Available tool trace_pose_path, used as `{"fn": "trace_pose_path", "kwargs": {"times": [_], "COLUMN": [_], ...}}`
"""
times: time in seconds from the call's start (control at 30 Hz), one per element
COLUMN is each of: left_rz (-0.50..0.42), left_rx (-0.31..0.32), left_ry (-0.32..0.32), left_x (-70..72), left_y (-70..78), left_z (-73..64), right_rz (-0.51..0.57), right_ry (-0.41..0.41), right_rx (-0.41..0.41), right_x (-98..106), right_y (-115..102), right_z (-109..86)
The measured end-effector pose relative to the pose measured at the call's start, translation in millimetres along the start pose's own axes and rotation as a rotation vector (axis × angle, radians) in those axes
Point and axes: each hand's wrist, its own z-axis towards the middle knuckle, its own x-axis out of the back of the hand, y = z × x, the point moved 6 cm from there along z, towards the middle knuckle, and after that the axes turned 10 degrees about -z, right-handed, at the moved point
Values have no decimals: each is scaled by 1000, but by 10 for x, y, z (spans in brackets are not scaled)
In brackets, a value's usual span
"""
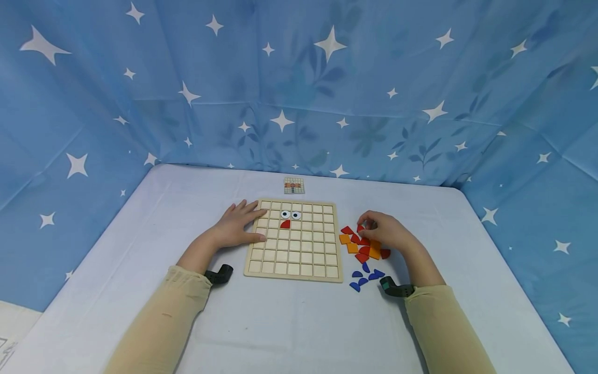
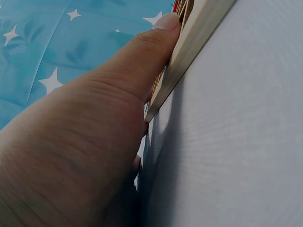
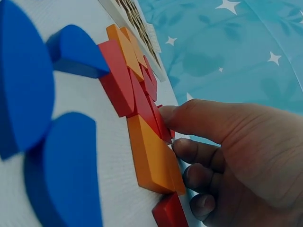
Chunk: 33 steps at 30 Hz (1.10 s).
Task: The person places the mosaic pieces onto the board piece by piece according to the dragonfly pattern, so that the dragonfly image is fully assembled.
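My left hand (image 1: 237,225) rests on the left edge of a wooden grid board (image 1: 293,277), fingers spread and thumb lying over the frame. In the left wrist view the thumb (image 2: 137,59) reaches across the board's rim. Two round eye pieces (image 1: 290,214) and a red quarter-circle piece (image 1: 285,224) sit on the board's upper left part. My right hand (image 1: 385,229) is over the pile right of the board, thumb and forefinger pinching a red piece (image 1: 360,227). Red pieces (image 3: 117,78) and orange squares (image 3: 149,156) lie close under its fingers, some overlapping.
Several blue half-round pieces (image 1: 363,281) lie nearer me, below the red and orange pile. A small picture card (image 1: 294,185) lies behind the board on the white tablecloth (image 1: 289,322). A blue curtain with stars (image 1: 299,93) hangs around the table's back and sides.
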Motion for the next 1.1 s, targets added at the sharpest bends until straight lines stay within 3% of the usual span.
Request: {"fn": "trace_pose_path", "kwargs": {"times": [0.57,0.83,1.1], "left_rz": [2,3,3], "left_rx": [5,0,1], "left_ry": [7,16,18], "left_x": [-2,16,13], "left_y": [10,36,24], "left_z": [-4,-19,-18], "right_rz": [-7,0,12], "right_ry": [34,24,17], "right_rx": [23,76,163], "right_x": [71,153,113], "right_y": [-137,-505,-915], "right_z": [-36,-51,75]}}
